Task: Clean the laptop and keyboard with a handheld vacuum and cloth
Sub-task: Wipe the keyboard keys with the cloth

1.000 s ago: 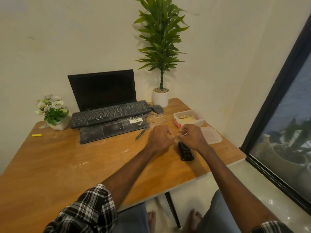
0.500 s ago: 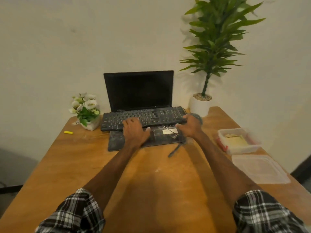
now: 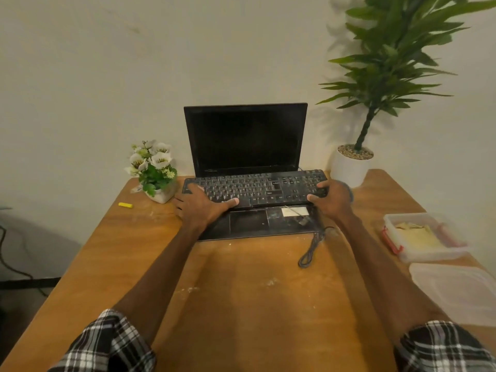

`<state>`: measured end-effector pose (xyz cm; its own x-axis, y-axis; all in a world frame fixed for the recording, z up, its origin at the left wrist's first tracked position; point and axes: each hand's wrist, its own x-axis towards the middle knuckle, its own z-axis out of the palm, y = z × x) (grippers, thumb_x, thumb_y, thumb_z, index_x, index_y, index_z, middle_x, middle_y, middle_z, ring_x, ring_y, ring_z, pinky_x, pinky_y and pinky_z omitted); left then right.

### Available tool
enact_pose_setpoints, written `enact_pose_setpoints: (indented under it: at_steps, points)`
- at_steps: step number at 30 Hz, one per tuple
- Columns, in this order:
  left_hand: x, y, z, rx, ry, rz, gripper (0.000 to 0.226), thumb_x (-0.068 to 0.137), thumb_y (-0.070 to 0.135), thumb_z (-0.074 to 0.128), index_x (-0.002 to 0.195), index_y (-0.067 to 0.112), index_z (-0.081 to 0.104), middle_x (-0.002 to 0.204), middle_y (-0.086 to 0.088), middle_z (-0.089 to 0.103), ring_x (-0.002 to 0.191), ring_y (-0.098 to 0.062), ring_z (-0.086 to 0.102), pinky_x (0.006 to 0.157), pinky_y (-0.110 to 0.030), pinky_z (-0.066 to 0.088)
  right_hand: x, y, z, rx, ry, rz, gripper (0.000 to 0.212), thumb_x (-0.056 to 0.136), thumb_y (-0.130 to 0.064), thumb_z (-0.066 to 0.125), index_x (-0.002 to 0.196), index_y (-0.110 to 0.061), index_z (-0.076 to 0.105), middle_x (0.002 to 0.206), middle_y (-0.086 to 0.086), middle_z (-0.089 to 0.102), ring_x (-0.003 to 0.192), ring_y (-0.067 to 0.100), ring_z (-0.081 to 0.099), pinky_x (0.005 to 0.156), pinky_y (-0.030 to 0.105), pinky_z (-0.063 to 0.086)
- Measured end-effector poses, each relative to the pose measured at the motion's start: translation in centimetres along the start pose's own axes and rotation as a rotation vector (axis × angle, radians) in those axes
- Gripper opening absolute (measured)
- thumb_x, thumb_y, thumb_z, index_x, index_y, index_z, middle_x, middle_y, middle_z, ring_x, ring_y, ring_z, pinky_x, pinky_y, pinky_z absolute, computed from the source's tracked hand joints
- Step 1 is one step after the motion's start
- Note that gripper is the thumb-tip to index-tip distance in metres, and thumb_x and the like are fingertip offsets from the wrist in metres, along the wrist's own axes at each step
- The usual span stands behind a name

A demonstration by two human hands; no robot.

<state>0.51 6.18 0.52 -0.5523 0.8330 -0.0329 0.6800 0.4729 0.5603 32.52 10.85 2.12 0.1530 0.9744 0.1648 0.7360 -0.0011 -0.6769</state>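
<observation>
The keyboard (image 3: 257, 187), black and dusty, sits in the middle of the head view, lying across the base of the open laptop (image 3: 245, 139), whose dark screen stands upright behind it near the wall. The left hand (image 3: 204, 208) grips the keyboard's left end, with fingers spread over the keys and the thumb hooked on the front edge. The right hand (image 3: 332, 200) holds the right end the same way, thumb on the front edge and fingers wrapped round the side. Below the keyboard, the laptop's palm rest shows smears and a white sticker (image 3: 294, 211). A dark cable (image 3: 311, 248) trails from the laptop's lower right corner onto the wooden table (image 3: 241, 304). Left of the laptop stands a small flower pot (image 3: 154, 170), with a yellow object (image 3: 125, 205) just beside it on the table. At the upper right a tall plant (image 3: 389, 63) rises from a white pot. At the right edge sits an open plastic container (image 3: 397, 244) holding yellowish material, and its lid (image 3: 456, 291) lies just below. Plaid sleeves (image 3: 107, 345) fill the bottom corners.
</observation>
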Motion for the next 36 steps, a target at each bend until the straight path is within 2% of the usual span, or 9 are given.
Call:
enact_pose_setpoints:
  at_steps: [4, 8, 13, 18, 22, 25, 29, 33, 36]
  points:
    - [-5.2, -1.6, -0.3, -0.100, 0.002, 0.026, 0.123, 0.045, 0.090, 0.080, 0.136, 0.017, 0.039, 0.152, -0.026, 0.033, 0.141, -0.046, 0.030, 0.117, -0.056, 0.031, -4.9, 1.6, -2.1, -0.013, -0.004, 0.032, 0.050, 0.081, -0.029, 0.083, 0.124, -0.010, 0.066, 0.126, 0.010, 0.067, 0.115, 0.028, 0.063, 0.098, 0.035, 0.047]
    - [-10.7, -3.6, -0.5, -0.151, 0.022, 0.088, 0.110, 0.051, 0.086, 0.081, 0.130, 0.023, 0.037, 0.149, -0.025, 0.029, 0.142, -0.044, 0.024, 0.117, -0.058, 0.023, -10.7, 2.9, -3.5, -0.045, -0.006, 0.053, 0.050, 0.084, -0.028, 0.080, 0.128, -0.011, 0.061, 0.127, 0.011, 0.065, 0.114, 0.027, 0.061, 0.093, 0.035, 0.048]
    - [-15.5, -5.0, -0.3, -0.114, 0.088, 0.100, 0.113, 0.051, 0.092, 0.075, 0.131, 0.023, 0.034, 0.146, -0.023, 0.030, 0.141, -0.041, 0.024, 0.118, -0.057, 0.020, -14.2, 2.9, -4.7, -0.164, -0.099, 0.101, 0.051, 0.084, -0.027, 0.078, 0.127, -0.011, 0.055, 0.123, 0.012, 0.066, 0.112, 0.029, 0.062, 0.093, 0.040, 0.053]
    - [-16.8, -5.2, 0.1, -0.068, 0.079, 0.097, 0.125, 0.050, 0.097, 0.069, 0.140, 0.021, 0.030, 0.158, -0.029, 0.020, 0.150, -0.045, 0.014, 0.123, -0.061, 0.011, -15.1, 2.2, -6.1, -0.144, -0.178, 0.084, 0.050, 0.086, -0.023, 0.078, 0.128, -0.009, 0.054, 0.124, 0.010, 0.064, 0.111, 0.025, 0.060, 0.080, 0.028, 0.043]
    - [-17.1, -4.2, 1.0, 0.006, 0.062, 0.125, 0.131, 0.053, 0.100, 0.062, 0.149, 0.019, 0.023, 0.167, -0.031, -0.002, 0.156, -0.048, -0.005, 0.124, -0.064, 0.000, -12.8, 2.8, -10.0, -0.070, 0.130, 0.006, 0.029, 0.085, -0.017, 0.073, 0.114, -0.011, 0.069, 0.116, 0.008, 0.070, 0.107, 0.025, 0.063, 0.084, 0.028, 0.042]
    - [-17.6, -3.1, 2.0, 0.037, 0.085, 0.196, 0.128, 0.059, 0.098, 0.061, 0.151, 0.015, 0.025, 0.167, -0.031, -0.002, 0.156, -0.047, -0.008, 0.125, -0.063, -0.002, -9.5, 4.7, -13.8, -0.154, 0.246, 0.147, 0.025, 0.082, -0.011, 0.072, 0.107, -0.006, 0.074, 0.114, 0.017, 0.071, 0.107, 0.037, 0.065, 0.092, 0.038, 0.050]
    - [-18.1, -1.4, 3.3, 0.079, 0.107, 0.286, 0.122, 0.065, 0.092, 0.063, 0.151, 0.013, 0.026, 0.167, -0.031, 0.001, 0.157, -0.046, -0.008, 0.125, -0.062, -0.002, -6.1, 8.2, -16.4, -0.361, 0.097, 0.402, 0.044, 0.081, -0.013, 0.077, 0.118, 0.007, 0.061, 0.122, 0.029, 0.061, 0.113, 0.047, 0.060, 0.090, 0.046, 0.052]
    - [-18.2, 0.1, 4.0, 0.106, 0.081, 0.302, 0.119, 0.070, 0.088, 0.064, 0.153, 0.015, 0.023, 0.169, -0.029, -0.003, 0.157, -0.045, -0.010, 0.126, -0.060, -0.004, -4.7, 10.0, -16.0, -0.469, -0.141, 0.438, 0.075, 0.075, -0.028, 0.088, 0.134, 0.003, 0.054, 0.133, 0.022, 0.058, 0.122, 0.038, 0.056, 0.094, 0.042, 0.048]
    - [-18.2, 0.3, 4.1, 0.098, 0.074, 0.310, 0.118, 0.071, 0.085, 0.067, 0.154, 0.015, 0.021, 0.169, -0.028, -0.005, 0.157, -0.045, -0.012, 0.126, -0.060, -0.004, -4.5, 9.8, -15.6, -0.477, -0.184, 0.438, 0.083, 0.071, -0.031, 0.091, 0.137, 0.000, 0.051, 0.137, 0.019, 0.056, 0.125, 0.035, 0.054, 0.099, 0.042, 0.047]
